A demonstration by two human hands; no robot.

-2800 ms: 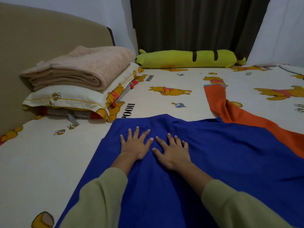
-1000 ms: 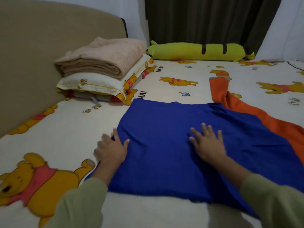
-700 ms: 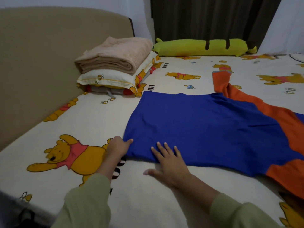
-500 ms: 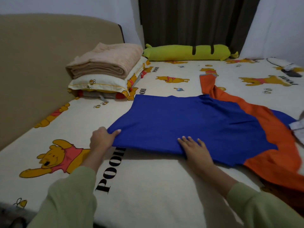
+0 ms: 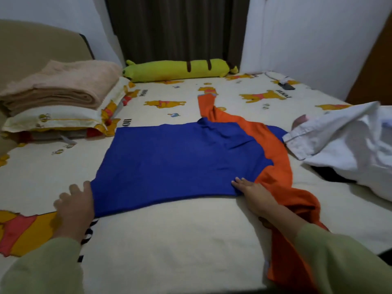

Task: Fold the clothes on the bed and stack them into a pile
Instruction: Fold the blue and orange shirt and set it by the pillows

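"How far along?"

"Barely. The blue-and-orange knit shirt [image 5: 180,160] lies flat mid-bed, unfolded. My left hand [image 5: 74,205] pinches its near corner; my right hand [image 5: 252,188] presses its hem, fingers spread. The crumpled white garment [image 5: 347,141] waits."

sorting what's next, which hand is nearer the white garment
Right. The right hand sits at the blue shirt's near right edge, closer to the white garment; the left hand is at its far left corner.
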